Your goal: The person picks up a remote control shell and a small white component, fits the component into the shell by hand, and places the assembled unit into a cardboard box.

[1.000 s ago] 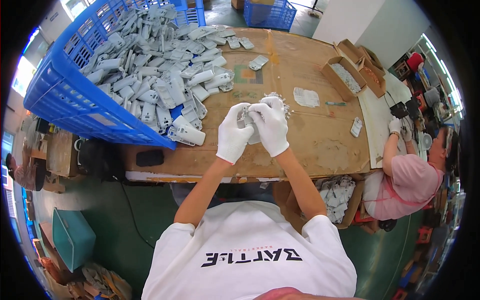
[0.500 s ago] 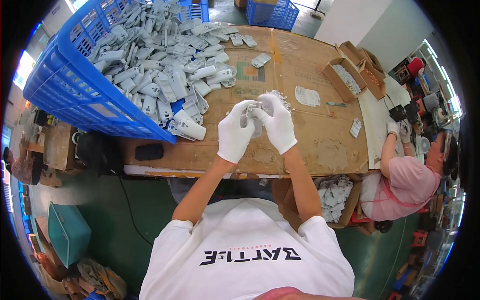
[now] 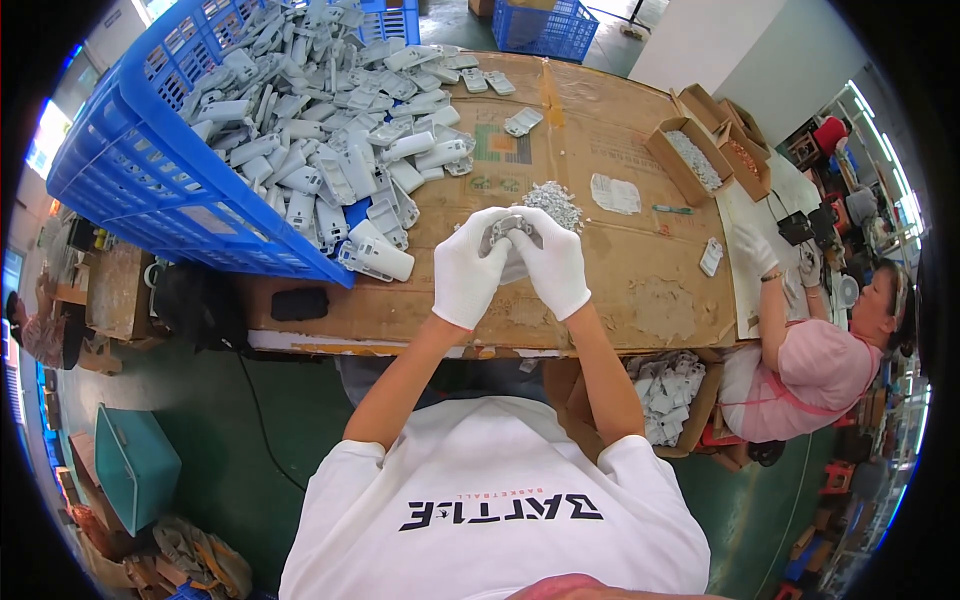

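Observation:
Both my hands wear white gloves and meet over the near middle of the cardboard-covered table. Between them is a pale grey plastic housing, its open inner side facing up. My left hand grips its left side. My right hand closes on its right side, with the thumb pressed on the upper part. The fingers cover much of the housing. Just beyond my right hand lies a heap of small whitish parts, too small to name. A large pile of similar housings spills from a tipped blue crate at the left.
Cardboard boxes of small parts stand at the far right. A paper scrap, a green pen-like tool and a single housing lie on the right. A box of pale parts sits below the table edge. A co-worker sits at right.
My right hand has come down and back from the small-parts heap, uncovering it, and now presses on the housing. My left hand barely shifts. The co-worker's hand has moved leftward.

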### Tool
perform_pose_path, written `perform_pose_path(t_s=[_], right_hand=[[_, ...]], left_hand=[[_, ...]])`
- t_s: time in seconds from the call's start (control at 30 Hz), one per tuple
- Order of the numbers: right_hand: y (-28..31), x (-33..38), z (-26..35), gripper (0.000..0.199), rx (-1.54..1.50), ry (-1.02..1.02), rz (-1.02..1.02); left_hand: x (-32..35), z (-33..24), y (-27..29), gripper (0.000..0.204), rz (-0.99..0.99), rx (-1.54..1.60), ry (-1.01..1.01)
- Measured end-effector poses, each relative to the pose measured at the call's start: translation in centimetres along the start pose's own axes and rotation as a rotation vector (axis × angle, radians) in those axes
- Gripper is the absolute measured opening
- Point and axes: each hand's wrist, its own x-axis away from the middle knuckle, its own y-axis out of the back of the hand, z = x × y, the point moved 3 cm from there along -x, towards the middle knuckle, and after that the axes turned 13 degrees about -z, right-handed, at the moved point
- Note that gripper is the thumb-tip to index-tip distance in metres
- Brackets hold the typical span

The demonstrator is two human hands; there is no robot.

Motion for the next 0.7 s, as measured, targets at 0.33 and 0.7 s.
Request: perform_pose_path(t_s=[0.33,0.7], right_hand=[[-0.5,0.8,-1.8,0.022,-0.031,-0.092,0.035],[-1.0,1.3,-0.7,0.039,-0.278,-0.175,0.059]], left_hand=[[1.0,0.2,-0.4,0.042,0.007,-0.024,-0.024],[0.9,0.5,0.2,0.046,-0.067,-0.124,-0.088]])
